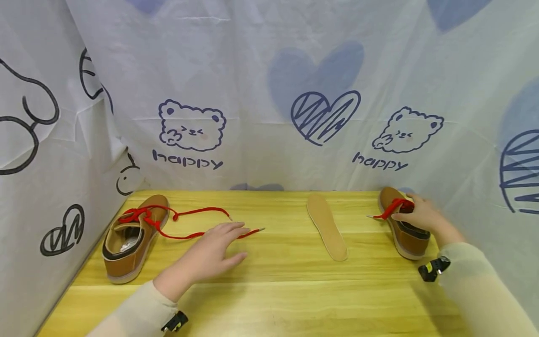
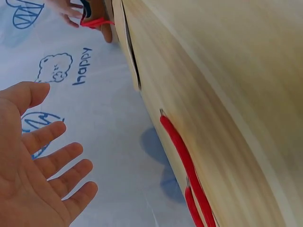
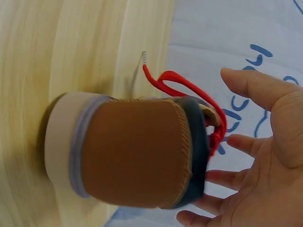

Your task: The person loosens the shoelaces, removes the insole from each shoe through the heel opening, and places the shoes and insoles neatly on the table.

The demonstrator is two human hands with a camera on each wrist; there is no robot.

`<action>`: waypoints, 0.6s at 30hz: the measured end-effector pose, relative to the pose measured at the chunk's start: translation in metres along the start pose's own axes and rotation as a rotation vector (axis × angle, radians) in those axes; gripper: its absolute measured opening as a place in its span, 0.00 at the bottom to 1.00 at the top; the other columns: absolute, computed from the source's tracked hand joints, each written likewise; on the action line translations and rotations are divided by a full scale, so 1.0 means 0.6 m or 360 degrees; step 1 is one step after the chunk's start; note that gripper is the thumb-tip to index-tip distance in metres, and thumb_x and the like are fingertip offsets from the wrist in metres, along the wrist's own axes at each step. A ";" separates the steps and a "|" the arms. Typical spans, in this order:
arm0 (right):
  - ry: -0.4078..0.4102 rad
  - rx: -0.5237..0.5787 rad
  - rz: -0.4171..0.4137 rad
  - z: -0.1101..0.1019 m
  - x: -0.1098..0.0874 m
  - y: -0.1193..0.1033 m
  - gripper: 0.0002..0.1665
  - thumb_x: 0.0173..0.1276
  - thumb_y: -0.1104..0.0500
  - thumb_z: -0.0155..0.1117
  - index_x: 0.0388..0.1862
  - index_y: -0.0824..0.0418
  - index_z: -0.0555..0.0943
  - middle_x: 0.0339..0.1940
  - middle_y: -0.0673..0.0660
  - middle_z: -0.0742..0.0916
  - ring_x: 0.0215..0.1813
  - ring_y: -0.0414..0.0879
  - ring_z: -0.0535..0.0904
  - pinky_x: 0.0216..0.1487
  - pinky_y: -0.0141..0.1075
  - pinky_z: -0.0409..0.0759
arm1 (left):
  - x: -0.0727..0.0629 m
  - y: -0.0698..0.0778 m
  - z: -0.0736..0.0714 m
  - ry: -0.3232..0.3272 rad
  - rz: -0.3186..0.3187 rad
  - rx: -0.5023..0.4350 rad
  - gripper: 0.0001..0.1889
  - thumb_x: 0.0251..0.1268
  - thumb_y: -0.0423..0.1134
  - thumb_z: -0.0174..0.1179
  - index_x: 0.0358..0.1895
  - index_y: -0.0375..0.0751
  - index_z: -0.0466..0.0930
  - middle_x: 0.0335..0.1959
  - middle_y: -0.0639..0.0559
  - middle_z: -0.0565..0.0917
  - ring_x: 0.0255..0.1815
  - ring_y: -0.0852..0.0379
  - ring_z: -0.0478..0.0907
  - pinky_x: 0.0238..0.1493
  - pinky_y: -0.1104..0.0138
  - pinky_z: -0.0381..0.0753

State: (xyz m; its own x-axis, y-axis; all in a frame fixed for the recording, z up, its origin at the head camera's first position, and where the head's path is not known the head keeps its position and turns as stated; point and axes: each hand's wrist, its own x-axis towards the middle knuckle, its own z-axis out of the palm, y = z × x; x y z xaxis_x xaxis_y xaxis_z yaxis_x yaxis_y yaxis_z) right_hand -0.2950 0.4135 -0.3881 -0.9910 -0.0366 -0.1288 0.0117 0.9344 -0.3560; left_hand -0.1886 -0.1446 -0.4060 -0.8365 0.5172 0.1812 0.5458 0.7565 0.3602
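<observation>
My left hand [image 1: 212,250] hovers over the table with its fingers spread, holding nothing. Near it trail the red laces [image 1: 212,209] of a brown shoe [image 1: 130,243] at the left, its toe pointing away and its opening showing a pale lining. At the right stands another brown shoe [image 1: 410,241] with a red lace [image 1: 387,211]. My right hand [image 1: 421,216] is over this shoe's opening, its fingers parted and its thumb beside the lace. In the right wrist view the shoe's heel [image 3: 137,153] faces the camera, with the fingertips [image 3: 215,177] right at its dark collar.
A tan insole [image 1: 327,229] lies on the wooden table [image 1: 294,299] between the two shoes, nearer the right one. Behind the table hangs a white cloth [image 1: 252,93] printed with hearts and bears, and it closes off both sides.
</observation>
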 end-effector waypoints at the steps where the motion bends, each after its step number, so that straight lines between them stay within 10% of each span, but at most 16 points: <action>1: 0.0000 0.0012 -0.0003 0.002 0.004 0.001 0.59 0.66 0.42 0.67 0.74 0.81 0.49 0.64 0.88 0.62 0.63 0.83 0.59 0.62 0.74 0.62 | 0.002 0.002 0.002 -0.0009 -0.0002 0.0000 0.32 0.69 0.55 0.62 0.72 0.48 0.71 0.73 0.46 0.70 0.73 0.42 0.65 0.72 0.44 0.63; 18: 0.0019 0.0186 0.0293 0.039 0.024 0.003 0.63 0.65 0.42 0.67 0.75 0.79 0.43 0.64 0.91 0.55 0.62 0.85 0.56 0.61 0.74 0.60 | 0.025 0.024 0.035 -0.0028 0.0141 -0.0013 0.29 0.70 0.52 0.62 0.70 0.46 0.73 0.72 0.46 0.71 0.71 0.42 0.68 0.71 0.45 0.64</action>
State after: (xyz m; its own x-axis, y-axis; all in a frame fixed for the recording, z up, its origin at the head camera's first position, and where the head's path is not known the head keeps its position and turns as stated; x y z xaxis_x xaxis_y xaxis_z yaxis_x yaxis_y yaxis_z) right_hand -0.3063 0.4064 -0.4124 -0.9722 0.1357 -0.1910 0.2075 0.8774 -0.4325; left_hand -0.1921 -0.1177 -0.4171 -0.7841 0.5887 0.1966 0.6169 0.7045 0.3508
